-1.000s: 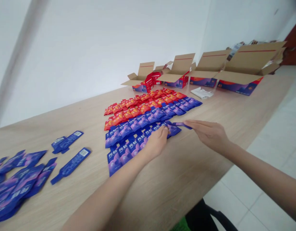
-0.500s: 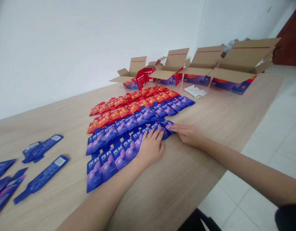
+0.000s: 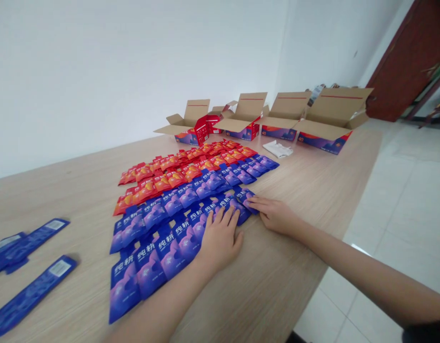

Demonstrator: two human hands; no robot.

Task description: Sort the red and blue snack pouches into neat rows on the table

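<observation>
Rows of blue-purple sachets (image 3: 148, 271) with white Chinese lettering lie overlapped on the wooden table (image 3: 273, 271), and rows of red-orange sachets (image 3: 170, 174) lie behind them. My left hand (image 3: 220, 240) rests flat on the front blue-purple row, fingers spread, holding nothing. My right hand (image 3: 273, 216) lies to its right, fingertips on a blue-purple sachet (image 3: 242, 193) at the row's end. My hands hide parts of the sachets beneath them.
Several open cardboard cartons (image 3: 330, 124) stand along the far table edge, with a red carton (image 3: 204, 126) among them. A white crumpled item (image 3: 277, 149) lies nearby. Long blue strips (image 3: 34, 293) lie at the left. The table's right edge drops to a tiled floor (image 3: 377, 267).
My right hand has moved left from the loose blue piece onto the row's end sachet. My left hand has flattened on the sachets. The view has shifted, moving the left blue pile mostly out of frame.
</observation>
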